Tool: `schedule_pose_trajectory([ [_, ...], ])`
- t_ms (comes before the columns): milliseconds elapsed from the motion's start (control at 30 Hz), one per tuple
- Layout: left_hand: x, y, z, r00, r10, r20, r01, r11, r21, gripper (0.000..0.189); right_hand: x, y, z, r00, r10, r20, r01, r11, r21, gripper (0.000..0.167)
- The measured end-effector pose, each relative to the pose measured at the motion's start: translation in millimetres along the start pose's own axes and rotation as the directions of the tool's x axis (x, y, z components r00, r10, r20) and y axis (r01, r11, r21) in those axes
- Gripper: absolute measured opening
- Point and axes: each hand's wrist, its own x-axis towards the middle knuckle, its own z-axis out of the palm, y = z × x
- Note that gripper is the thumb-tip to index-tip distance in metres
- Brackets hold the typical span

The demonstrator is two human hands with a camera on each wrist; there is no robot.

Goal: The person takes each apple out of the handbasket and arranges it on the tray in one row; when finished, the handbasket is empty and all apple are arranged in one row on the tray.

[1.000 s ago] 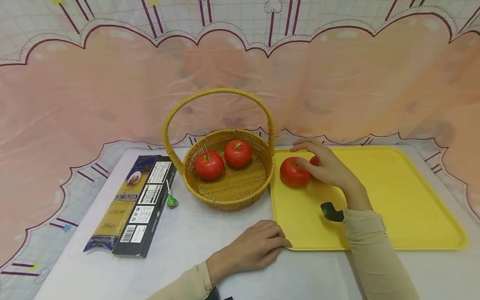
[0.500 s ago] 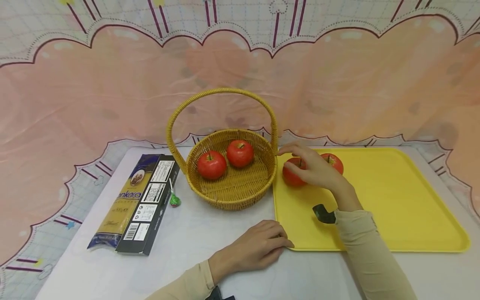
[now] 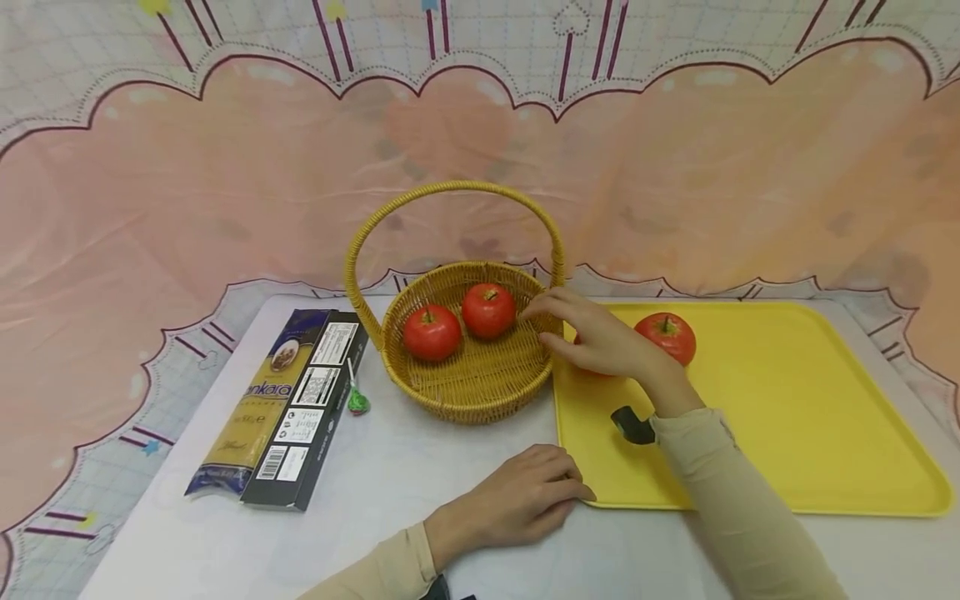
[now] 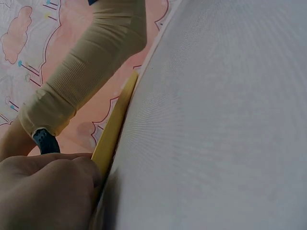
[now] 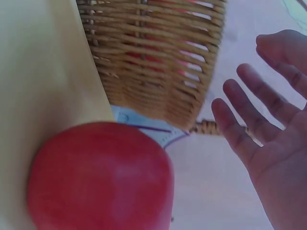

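My right hand (image 3: 596, 333) hangs over the basket's right rim with its fingers spread, and the right wrist view shows it holding nothing. Below it, a red apple (image 5: 103, 177) sits on the yellow tray (image 3: 787, 400), mostly hidden by the hand in the head view. A second apple (image 3: 666, 337) lies on the tray, just right of the hand. Two more apples, a left one (image 3: 432, 332) and a right one (image 3: 489, 311), are in the woven yellow basket (image 3: 480, 408). At the tray's near left corner my left hand (image 3: 517, 500) grips the rim with curled fingers.
Left of the basket lie a yellow and blue pasta packet (image 3: 258, 408), a black box (image 3: 307, 417) with white labels and a green lollipop (image 3: 357, 401). The basket's tall handle (image 3: 457, 187) arches above it. A patterned cloth (image 3: 300, 192) hangs behind the table.
My right hand has moved left, from the apples on the tray to the basket's rim, uncovering the right apple. The left hand stays at the tray corner. The head view has shifted slightly.
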Motion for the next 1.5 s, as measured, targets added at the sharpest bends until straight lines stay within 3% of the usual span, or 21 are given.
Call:
schedule_pose_trajectory([
  [233,-0.2,0.2,0.3,1.000,0.006,0.030,-0.007,1.000,0.012,0.022,16.7,3.2,11.9,0.995,0.008,0.096,-0.005,1.000,-0.028,0.032],
  [433,-0.5,-0.4,1.1,1.000,0.014,0.003,-0.014,1.000,0.017,0.021,28.8,2.3,21.3,0.991,-0.047,0.124,0.058,0.995,-0.085,0.031],
  [633,-1.1,0.2,0.9,1.000,-0.016,-0.003,0.016,0.999,-0.035,0.020,40.2,4.7,24.9,0.987,-0.066,0.144,0.086,0.986,-0.140,0.033],
  [1067,-0.8,0.0,1.9,1.000,0.008,0.019,-0.008,1.000,0.027,0.021,63.6,14.3,27.9,0.979,-0.014,0.201,0.049,0.984,-0.171,0.039],
  [1500,0.5,1.1,1.3,1.000,-0.006,0.012,0.006,1.000,0.002,0.022,80.1,18.6,31.2,0.958,0.075,0.278,-0.032,0.987,-0.157,0.055],
])
